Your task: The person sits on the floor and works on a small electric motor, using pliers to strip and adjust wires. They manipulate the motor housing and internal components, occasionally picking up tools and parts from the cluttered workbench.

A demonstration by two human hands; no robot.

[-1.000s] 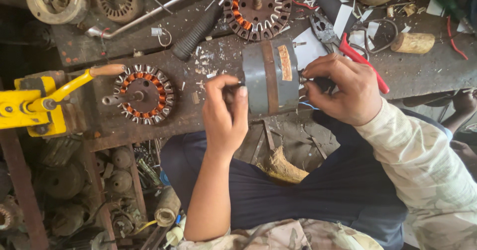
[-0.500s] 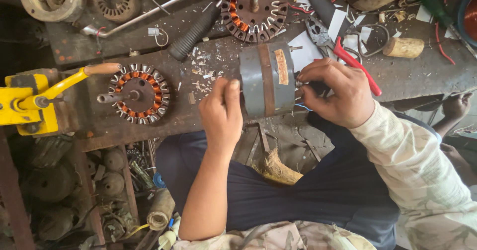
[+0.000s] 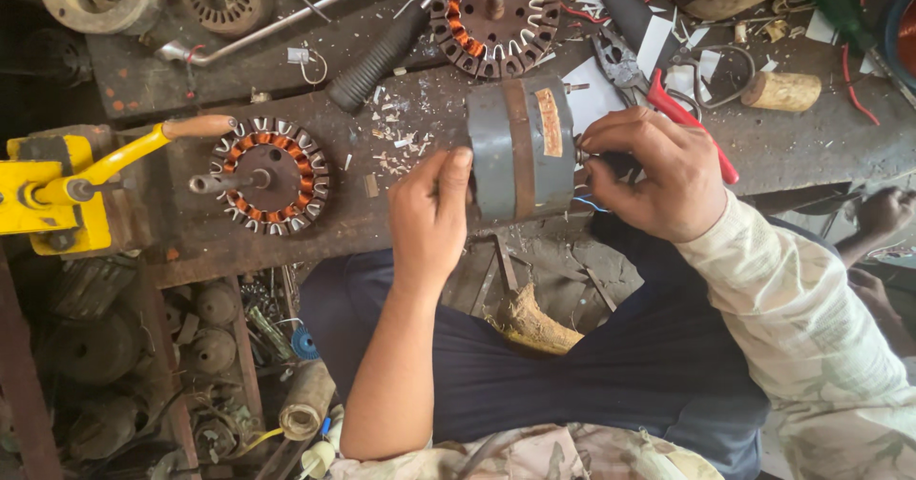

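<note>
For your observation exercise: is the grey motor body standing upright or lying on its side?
On its side: the grey motor body lies between left hand and right hand.

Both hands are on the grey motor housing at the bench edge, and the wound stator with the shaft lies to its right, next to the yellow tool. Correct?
Not quite. In the head view the wound stator lies left of the grey motor housing, beside the yellow tool. The left hand and right hand do grip the housing.

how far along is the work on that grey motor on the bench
Done so far: the grey motor housing looks closed, with a band round its middle. In hand: the left hand steadies one end while the right hand works at the shaft end with its fingertips. Left: two wound stators lie bare on the workbench, and red-handled pliers lie beside the right hand.
</note>
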